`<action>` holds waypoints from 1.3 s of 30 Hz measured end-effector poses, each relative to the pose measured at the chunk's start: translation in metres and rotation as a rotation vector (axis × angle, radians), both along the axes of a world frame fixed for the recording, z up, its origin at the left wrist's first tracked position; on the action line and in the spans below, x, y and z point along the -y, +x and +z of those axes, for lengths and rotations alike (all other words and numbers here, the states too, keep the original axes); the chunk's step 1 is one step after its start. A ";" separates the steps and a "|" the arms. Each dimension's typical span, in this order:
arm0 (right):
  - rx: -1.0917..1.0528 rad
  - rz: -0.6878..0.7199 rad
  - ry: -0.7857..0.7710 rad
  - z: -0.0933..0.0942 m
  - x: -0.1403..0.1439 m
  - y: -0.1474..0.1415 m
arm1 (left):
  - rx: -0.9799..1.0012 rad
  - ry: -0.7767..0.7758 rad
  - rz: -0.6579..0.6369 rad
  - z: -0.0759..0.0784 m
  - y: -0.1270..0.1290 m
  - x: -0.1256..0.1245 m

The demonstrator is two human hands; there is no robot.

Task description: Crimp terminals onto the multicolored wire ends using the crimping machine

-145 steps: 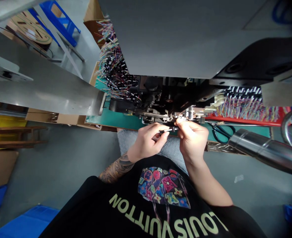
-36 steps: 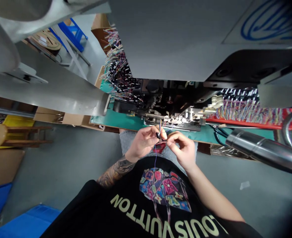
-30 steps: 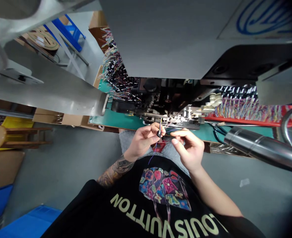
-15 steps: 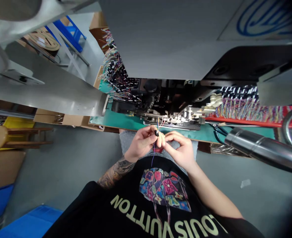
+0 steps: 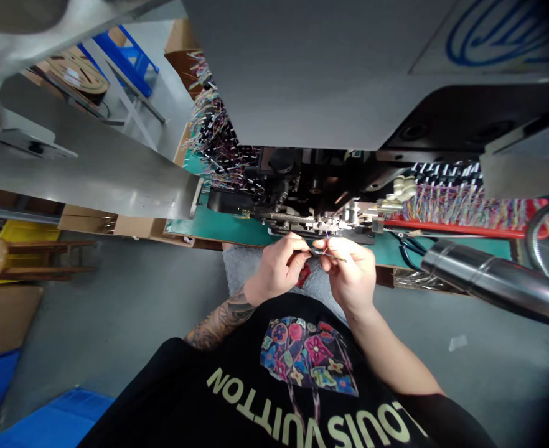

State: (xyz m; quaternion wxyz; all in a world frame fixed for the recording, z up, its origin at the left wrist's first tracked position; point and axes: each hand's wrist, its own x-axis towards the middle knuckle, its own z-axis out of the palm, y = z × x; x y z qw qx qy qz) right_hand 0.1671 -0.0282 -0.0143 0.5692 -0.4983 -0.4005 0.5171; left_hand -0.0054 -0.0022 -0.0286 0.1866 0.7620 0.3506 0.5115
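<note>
While both hands met just below crimp machine (image 5: pixel 321 205): one small wire lead (image 5: pixel 325 254) between them. Left hand (image 5: pixel 281 269) pinched shut on lead end, right hand (image 5: pixel 351 270) pinched wires. Two piles of leads flanked machine.

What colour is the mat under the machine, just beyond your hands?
Green. The mat shows best in the head view, left of the machine's dark metal base.

Both hands sit at the table's (image 5: pixel 228 227) near edge, boxed in: the machine's black mechanism (image 5: pixel 312 193) just beyond, grey housing (image 5: pixel 312 68) overhead, steel tube (image 5: pixel 489 280) rightward. Leftward lies open floor (image 5: pixel 116 311).
</note>
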 end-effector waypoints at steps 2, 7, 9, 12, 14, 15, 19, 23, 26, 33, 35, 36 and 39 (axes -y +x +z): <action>-0.023 -0.068 0.003 0.001 -0.005 -0.003 | -0.019 0.027 0.032 -0.001 0.005 -0.002; -0.025 -0.214 -0.002 0.004 -0.013 -0.009 | -0.060 0.080 0.098 -0.001 0.013 -0.004; -0.055 -0.207 0.002 0.005 -0.016 -0.010 | -0.075 0.085 0.106 -0.002 0.013 -0.005; -0.080 -0.185 -0.007 0.007 -0.019 -0.011 | -0.086 0.058 0.119 -0.003 0.012 -0.004; -0.084 -0.188 -0.024 0.008 -0.020 -0.011 | -0.086 0.041 0.139 -0.003 0.011 -0.004; -0.087 -0.189 -0.030 0.009 -0.021 -0.011 | -0.085 0.039 0.148 -0.002 0.011 -0.003; -0.096 -0.182 -0.035 0.010 -0.021 -0.011 | -0.078 0.051 0.160 -0.001 0.012 -0.003; -0.075 -0.167 -0.066 0.011 -0.022 -0.011 | -0.065 0.047 0.153 -0.001 0.012 -0.004; -0.079 -0.058 -0.107 0.010 -0.022 -0.007 | -0.033 0.013 0.131 0.001 0.010 -0.004; -0.122 0.104 -0.027 0.009 -0.018 0.003 | 0.109 -0.422 -0.061 0.006 -0.001 0.001; -0.118 0.060 -0.030 0.009 -0.017 0.002 | 0.109 -0.451 -0.072 0.006 -0.001 0.001; -0.117 0.019 -0.035 0.010 -0.017 0.000 | 0.102 -0.421 -0.054 0.006 -0.001 0.001; -0.105 -0.131 -0.046 0.011 -0.018 -0.007 | 0.048 -0.234 0.028 0.006 0.002 0.001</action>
